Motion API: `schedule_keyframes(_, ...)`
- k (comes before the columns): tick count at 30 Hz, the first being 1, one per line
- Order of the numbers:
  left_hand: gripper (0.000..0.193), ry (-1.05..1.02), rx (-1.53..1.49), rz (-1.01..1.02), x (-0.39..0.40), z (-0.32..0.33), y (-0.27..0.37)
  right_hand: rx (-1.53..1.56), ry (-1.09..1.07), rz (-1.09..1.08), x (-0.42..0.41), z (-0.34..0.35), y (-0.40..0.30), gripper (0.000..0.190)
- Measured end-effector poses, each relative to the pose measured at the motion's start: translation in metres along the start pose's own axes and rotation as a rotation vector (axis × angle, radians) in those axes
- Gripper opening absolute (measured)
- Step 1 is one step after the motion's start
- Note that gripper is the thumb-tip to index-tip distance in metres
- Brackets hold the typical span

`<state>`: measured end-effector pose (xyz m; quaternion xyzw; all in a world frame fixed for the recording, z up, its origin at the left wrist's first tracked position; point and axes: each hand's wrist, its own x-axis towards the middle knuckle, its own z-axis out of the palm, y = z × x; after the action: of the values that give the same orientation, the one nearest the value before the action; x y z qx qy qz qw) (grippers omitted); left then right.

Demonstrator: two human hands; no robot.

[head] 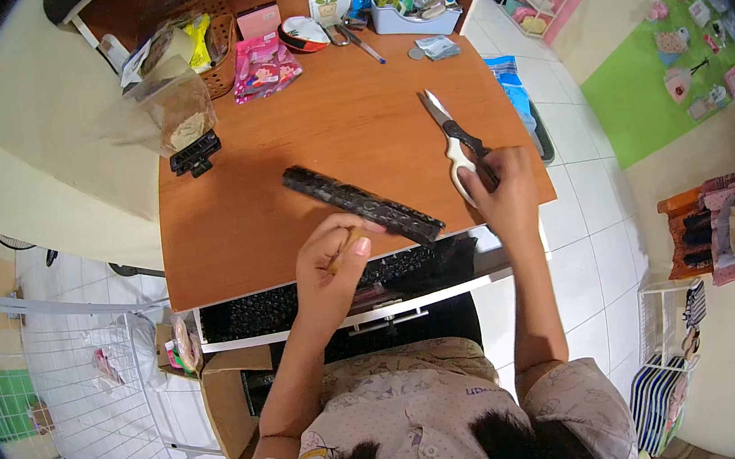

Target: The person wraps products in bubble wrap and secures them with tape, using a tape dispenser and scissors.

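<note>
My left hand (332, 274) is closed around a small tan object (346, 248), perhaps a tape roll, mostly hidden by the fingers. Beside its fingers lies a long, narrow bundle (364, 202) in glossy black wrapping, slanting across the wooden desk (246, 236) to its front edge. I cannot tell whether the fingers touch the bundle. At the right of the desk, my right hand (506, 190) grips the handles of scissors (456, 138), one handle white and one black. The scissor blades point away from me, slightly apart.
An open drawer (248, 314) with black wrapping stands under the desk's front edge. A black clip (196, 155) holds a plastic bag (181, 115) at the left. Farther back are a wicker basket (222, 55), a pink packet (264, 68), a pen (366, 48) and a blue bin (415, 23).
</note>
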<state>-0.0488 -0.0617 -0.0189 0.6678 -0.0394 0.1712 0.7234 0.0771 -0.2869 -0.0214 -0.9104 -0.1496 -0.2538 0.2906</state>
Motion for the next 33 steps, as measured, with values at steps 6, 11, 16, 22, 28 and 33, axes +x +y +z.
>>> schedule_keyframes(6,0.02,-0.068,0.097,0.03,0.005,-0.002,-0.006,-0.303,-0.417,0.099,0.017,-0.048,-0.016,0.035)
schedule_keyframes(11,0.026,-0.093,0.093,-0.035,0.007,-0.003,-0.003,0.214,-0.87,0.397,0.036,-0.094,0.036,0.022)
schedule_keyframes(16,0.03,-0.129,0.137,-0.038,0.006,-0.003,-0.005,0.891,-1.05,0.603,0.012,-0.144,0.029,0.03)
schedule_keyframes(22,0.025,-0.143,0.116,-0.015,0.008,-0.002,-0.005,0.826,-1.457,0.4,-0.026,-0.144,0.0,0.053)
schedule_keyframes(28,0.02,-0.147,0.115,-0.008,0.007,-0.003,-0.005,0.833,-1.334,0.575,-0.031,-0.113,-0.017,0.046)
schedule_keyframes(33,0.018,-0.155,0.14,-0.054,0.006,-0.005,-0.005,0.804,-1.339,0.521,-0.031,-0.104,-0.013,0.042)
